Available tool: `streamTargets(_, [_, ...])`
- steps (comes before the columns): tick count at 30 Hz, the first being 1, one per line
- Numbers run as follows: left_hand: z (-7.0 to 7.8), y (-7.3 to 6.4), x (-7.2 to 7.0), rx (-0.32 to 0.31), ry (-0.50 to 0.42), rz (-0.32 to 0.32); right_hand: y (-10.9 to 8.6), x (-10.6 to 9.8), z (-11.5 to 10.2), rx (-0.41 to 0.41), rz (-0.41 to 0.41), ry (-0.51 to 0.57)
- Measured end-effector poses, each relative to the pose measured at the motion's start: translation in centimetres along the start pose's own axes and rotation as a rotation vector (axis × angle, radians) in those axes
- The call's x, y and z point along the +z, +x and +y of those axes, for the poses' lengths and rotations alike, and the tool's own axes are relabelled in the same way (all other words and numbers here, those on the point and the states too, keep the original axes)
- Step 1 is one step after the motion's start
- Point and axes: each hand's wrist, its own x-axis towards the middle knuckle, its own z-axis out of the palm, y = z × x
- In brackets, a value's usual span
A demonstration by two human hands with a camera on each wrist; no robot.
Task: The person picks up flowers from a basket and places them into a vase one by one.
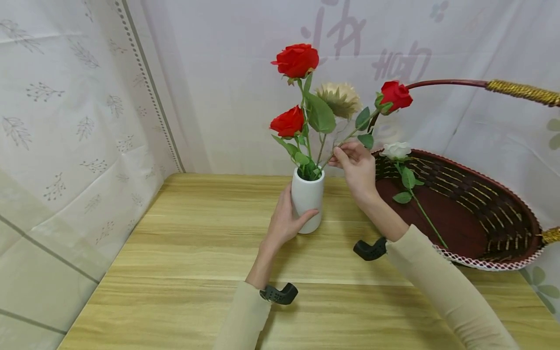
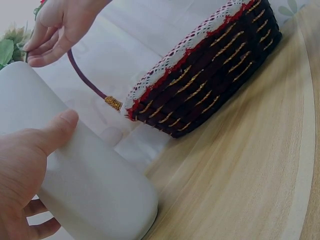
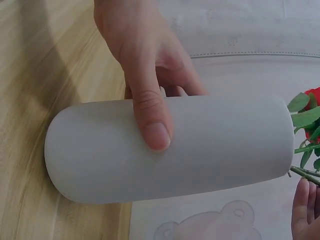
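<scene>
A white vase (image 1: pixel 308 204) stands upright on the wooden table, and my left hand (image 1: pixel 284 218) grips its side, thumb across the front in the right wrist view. My right hand (image 1: pixel 356 167) pinches the green stem of a red rose (image 1: pixel 395 96), which leans to the right above the vase mouth. That stem's lower end is at the vase rim; whether it is inside I cannot tell. In the vase stand an upper red rose (image 1: pixel 297 61), a lower red rose (image 1: pixel 288 121) and a cream flower (image 1: pixel 339 99) facing away.
A dark woven basket (image 1: pixel 516 214) with lace trim and a tall gold-wrapped handle (image 1: pixel 520 91) sits at the right. One white rose (image 1: pixel 397 150) lies in it, its stem slanting down. Behind the wooden table (image 1: pixel 188 233) hangs a pale printed cloth (image 1: pixel 218 87).
</scene>
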Motion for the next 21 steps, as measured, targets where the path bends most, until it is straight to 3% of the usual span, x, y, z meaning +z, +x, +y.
streamTargets(21, [-0.2, 0.0, 0.0, -0.001, 0.0, 0.001, -0.1, 0.3, 1.1, 0.085, -0.047, -0.038])
